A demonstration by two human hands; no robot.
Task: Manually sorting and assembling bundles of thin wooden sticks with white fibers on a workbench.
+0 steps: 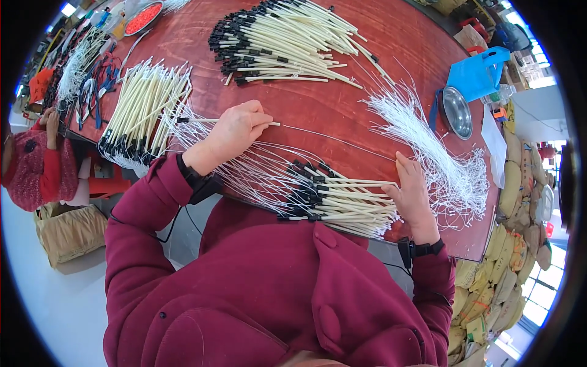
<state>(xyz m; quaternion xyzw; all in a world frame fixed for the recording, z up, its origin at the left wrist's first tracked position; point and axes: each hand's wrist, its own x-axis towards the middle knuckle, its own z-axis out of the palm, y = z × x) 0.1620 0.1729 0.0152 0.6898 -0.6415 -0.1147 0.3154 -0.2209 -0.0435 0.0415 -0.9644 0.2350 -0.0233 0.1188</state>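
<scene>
One pale tube [275, 124], centre frame, long axis left-right, pinched in left hand [235, 129]; thin white cord [336, 137] slanting down rightward to right hand [413, 188], thumb spread, grip unclear.

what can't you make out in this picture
All in the head view:
- the middle of the tube: hidden by the fingers of the left hand
- the end of the strand at the right hand: too fine to tell how it is held
- red bits: too small to tell their shape
- far bundle: top cut off by the upper edge
</scene>
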